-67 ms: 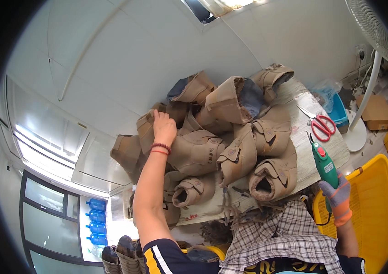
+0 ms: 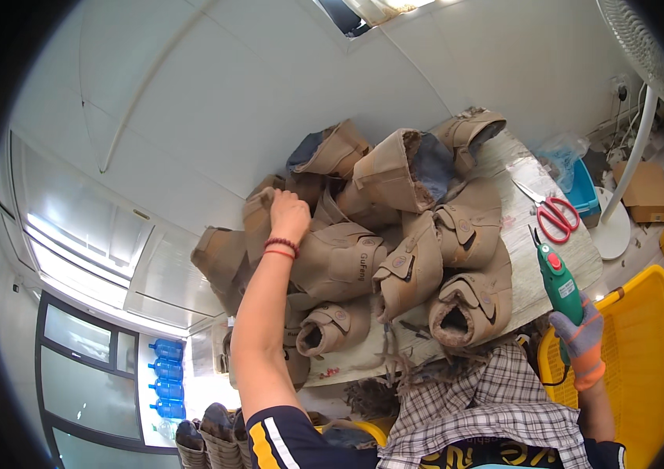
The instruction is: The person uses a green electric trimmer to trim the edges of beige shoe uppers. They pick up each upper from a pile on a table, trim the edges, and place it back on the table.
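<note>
A heap of beige, fur-lined shoe uppers [image 2: 340, 262] covers much of the table. My bare left hand [image 2: 291, 217] reaches to the back left of the heap, its fingers closed on the edge of one beige shoe upper [image 2: 258, 223]. Part of that upper is hidden behind the hand. At the right, my right hand [image 2: 578, 338], in a grey and orange glove, is wrapped round a green handheld electric tool [image 2: 560, 283] with a red button and a thin forked metal tip. The tip points up and away, close to red-handled scissors [image 2: 557, 219] lying on the table.
A yellow basket [image 2: 644, 336] stands beside my right hand. Beyond the table's right edge are a blue bin [image 2: 582, 191], a cardboard box [image 2: 648, 191] and a white stand fan [image 2: 635, 156]. Fur scraps [image 2: 371, 397] hang at the table's front edge.
My left hand has shifted slightly to the right, and the upper in its fingers has moved a little with it. My right hand keeps its hold on the green tool.
</note>
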The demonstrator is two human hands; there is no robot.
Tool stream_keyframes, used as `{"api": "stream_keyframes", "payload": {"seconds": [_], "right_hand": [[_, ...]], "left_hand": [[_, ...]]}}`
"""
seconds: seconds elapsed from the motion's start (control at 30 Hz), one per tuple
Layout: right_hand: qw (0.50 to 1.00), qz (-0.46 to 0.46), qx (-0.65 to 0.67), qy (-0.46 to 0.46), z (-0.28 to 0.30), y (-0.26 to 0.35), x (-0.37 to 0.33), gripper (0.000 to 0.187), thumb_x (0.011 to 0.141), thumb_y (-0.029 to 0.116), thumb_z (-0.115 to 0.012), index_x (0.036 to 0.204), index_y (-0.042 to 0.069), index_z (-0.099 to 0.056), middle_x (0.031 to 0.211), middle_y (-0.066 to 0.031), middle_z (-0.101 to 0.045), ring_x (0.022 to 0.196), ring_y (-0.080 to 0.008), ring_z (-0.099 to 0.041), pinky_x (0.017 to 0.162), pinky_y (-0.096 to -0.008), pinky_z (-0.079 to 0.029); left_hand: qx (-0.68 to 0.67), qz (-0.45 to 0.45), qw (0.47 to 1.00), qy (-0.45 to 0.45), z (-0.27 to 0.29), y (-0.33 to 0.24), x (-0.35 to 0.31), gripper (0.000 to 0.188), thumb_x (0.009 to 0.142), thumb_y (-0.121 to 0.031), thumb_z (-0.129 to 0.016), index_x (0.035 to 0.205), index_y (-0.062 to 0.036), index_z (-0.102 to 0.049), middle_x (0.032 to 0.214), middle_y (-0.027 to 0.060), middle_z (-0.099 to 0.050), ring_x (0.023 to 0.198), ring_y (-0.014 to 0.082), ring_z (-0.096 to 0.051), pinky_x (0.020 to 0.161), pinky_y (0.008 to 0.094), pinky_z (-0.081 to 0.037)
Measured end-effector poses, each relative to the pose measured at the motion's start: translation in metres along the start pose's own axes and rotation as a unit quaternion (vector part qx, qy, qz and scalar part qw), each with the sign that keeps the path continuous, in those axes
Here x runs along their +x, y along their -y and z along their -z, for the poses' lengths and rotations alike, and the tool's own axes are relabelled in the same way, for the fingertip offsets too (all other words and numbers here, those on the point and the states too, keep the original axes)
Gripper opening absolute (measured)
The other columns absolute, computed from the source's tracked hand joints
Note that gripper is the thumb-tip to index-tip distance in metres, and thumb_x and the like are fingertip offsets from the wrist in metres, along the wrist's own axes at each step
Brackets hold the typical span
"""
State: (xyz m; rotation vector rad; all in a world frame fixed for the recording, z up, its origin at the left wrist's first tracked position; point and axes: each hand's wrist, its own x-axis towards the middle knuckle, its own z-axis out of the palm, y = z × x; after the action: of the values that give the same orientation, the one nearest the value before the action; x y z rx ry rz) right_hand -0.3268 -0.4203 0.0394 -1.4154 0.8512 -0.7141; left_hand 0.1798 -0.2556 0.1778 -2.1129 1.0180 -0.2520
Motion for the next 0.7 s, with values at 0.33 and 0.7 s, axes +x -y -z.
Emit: {"api": "stream_keyframes", "payload": {"seconds": [0.33,0.7], "right_hand": [[0.998,-0.043,-0.034,0.014,0.003,0.005,0.003,0.053,0.069,0.014,-0.077,0.114,-0.004,-0.057,0.096,-0.0053,-0.064,0.083,-0.0111,-0.057,0.076,-0.0266,-0.048],[0.998,-0.052,-0.018,0.015,0.003,0.005,-0.004,0.052,0.071,0.012,-0.075,0.117,-0.005,-0.055,0.099,-0.0055,-0.064,0.087,-0.0114,-0.057,0.078,-0.0264,-0.048]], "left_hand": [[-0.464,0.305,0.830,0.046,-0.086,-0.036,0.130,0.039,0.081,-0.019,-0.056,0.112,0.0030,-0.063,0.122,0.0262,-0.057,0.116,0.0385,-0.054,0.098,0.0396,-0.043],[-0.278,0.186,0.942,-0.024,-0.022,-0.013,0.123,0.027,0.086,-0.011,-0.051,0.103,-0.0016,-0.069,0.110,0.0216,-0.064,0.105,0.0339,-0.062,0.088,0.0401,-0.051]]}}
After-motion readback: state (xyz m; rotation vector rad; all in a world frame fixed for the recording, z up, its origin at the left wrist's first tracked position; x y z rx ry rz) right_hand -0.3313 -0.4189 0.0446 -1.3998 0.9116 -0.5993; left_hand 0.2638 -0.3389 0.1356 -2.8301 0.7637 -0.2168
